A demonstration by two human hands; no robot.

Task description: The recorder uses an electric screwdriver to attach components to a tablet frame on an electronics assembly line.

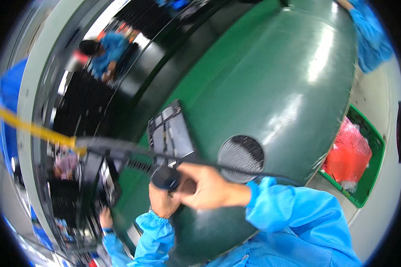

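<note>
My right hand (207, 189) and my left hand (161, 204) meet over the near edge of the green table (272, 89). Both close around a black cylindrical tool (165, 178). A black cable (120, 147) runs from the tool out to the left, and another stretch passes over my right wrist. Just beyond the tool a black rectangular panel with grey sections (169, 131) lies flat on the table. A round black mesh disc (240, 158) sits on the table right of my hands. Both sleeves are blue.
A green bin with red bags (354, 155) stands on the floor at the right. A yellow strap (26, 127) crosses the left side. People in blue work at the far left (104, 51), and another person's hand (105, 219) reaches in at lower left.
</note>
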